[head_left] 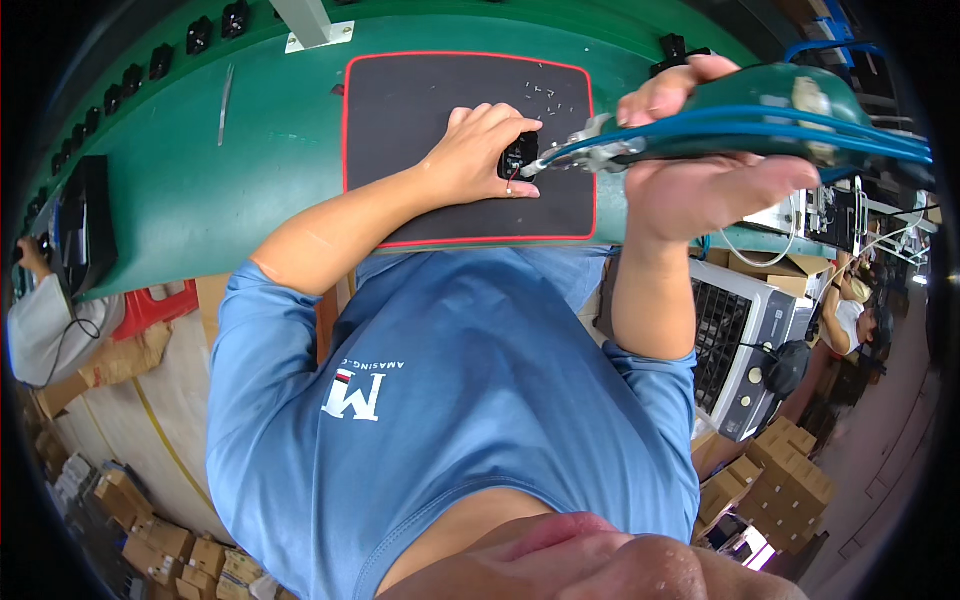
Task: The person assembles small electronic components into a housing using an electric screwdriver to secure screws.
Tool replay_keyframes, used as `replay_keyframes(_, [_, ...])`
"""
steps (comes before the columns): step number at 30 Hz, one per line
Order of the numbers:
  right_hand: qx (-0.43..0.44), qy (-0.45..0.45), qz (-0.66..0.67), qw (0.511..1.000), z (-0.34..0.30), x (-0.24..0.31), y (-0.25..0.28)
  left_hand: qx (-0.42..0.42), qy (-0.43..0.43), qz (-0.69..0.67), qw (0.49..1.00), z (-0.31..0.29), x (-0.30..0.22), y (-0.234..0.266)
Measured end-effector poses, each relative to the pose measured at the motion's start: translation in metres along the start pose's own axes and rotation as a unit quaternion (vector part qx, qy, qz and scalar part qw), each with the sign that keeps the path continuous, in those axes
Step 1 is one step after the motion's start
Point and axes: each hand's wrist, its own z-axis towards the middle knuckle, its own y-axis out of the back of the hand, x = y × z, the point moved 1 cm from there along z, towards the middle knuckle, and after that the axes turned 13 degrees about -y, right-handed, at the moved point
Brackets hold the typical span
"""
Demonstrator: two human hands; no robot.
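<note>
My left hand grips a small black part between thumb and fingers, with a short thin wire showing at its lower edge. In my right hand is a green power screwdriver, held sideways with the fingers over its far side and the thumb along the near side. Blue hoses run along its body toward the right. The tool's metal nose meets the black part at its right edge; whether the tip sits on a screw is too small to tell. Both are above a dark mat with a red border.
Several tiny screws lie scattered on the mat's far right. A metal post stands on the green bench behind. Black parts line the far left edge. A box-shaped cooler and cartons are at right; other people work at both sides.
</note>
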Motion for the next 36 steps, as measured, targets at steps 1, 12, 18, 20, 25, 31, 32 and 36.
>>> replay_keyframes(1, [0.005,-0.004,0.002,1.000,0.005,0.007,-0.003,-0.004,0.005,0.002,1.000,-0.001,0.001,0.000])
replay_keyframes(12, [0.086,0.020,-0.028,0.996,0.024,0.048,-0.002,-0.011,-0.008,0.000,1.000,0.000,0.005,-0.004])
replay_keyframes(18, [0.019,0.001,-0.005,1.000,0.004,0.001,-0.013,-0.012,-0.004,0.003,1.000,-0.002,0.004,-0.002])
replay_keyframes(20, [0.011,0.000,-0.012,1.000,-0.001,-0.005,-0.011,-0.011,-0.005,-0.001,1.000,-0.001,0.003,-0.002])
replay_keyframes(25, [-0.090,0.006,-0.031,0.995,-0.003,-0.010,-0.023,-0.009,-0.005,-0.003,1.000,0.000,0.003,-0.003])
replay_keyframes(31, [-0.068,-0.022,-0.054,0.996,-0.010,-0.013,-0.010,-0.004,-0.002,-0.001,1.000,0.001,0.001,-0.001])
replay_keyframes(32, [-0.068,-0.020,-0.043,0.997,-0.010,-0.013,-0.010,-0.012,-0.005,-0.003,1.000,0.001,0.001,0.000])
replay_keyframes(36, [-0.023,-0.012,0.006,1.000,-0.011,-0.019,-0.005,-0.013,-0.004,-0.017,1.000,0.003,0.001,0.001])
